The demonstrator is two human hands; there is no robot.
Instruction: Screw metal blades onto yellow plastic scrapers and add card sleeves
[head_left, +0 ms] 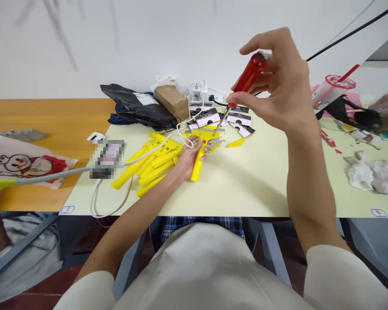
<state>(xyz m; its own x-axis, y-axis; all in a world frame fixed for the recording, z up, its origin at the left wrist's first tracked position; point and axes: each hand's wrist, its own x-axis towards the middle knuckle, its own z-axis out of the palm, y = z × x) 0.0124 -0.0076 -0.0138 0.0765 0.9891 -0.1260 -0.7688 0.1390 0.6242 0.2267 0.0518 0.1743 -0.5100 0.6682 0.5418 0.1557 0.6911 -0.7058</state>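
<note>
My right hand (pixel 278 82) is closed around the red handle of a screwdriver (pixel 249 77), its thumb and fingers on the grip. The metal shaft slants down to the left, and its tip meets the head of a yellow scraper-like tool (pixel 198 165). My left hand (pixel 188 159) grips that tool near the top of its handle, fingers partly hidden behind it. Several more yellow handled pieces (pixel 158 161) lie in a pile to the left of my left hand. A small loose yellow piece (pixel 236 142) rests to the right of the held tool.
Black-and-white cards (pixel 241 118) lie behind the tool, near a cardboard box (pixel 171 101) and a black plastic bag (pixel 136 105). A white cable (pixel 155 151) crosses the pile from a blurred device (pixel 108 158). At right stand a cup with a straw (pixel 333 88) and crumpled tissue (pixel 371 172).
</note>
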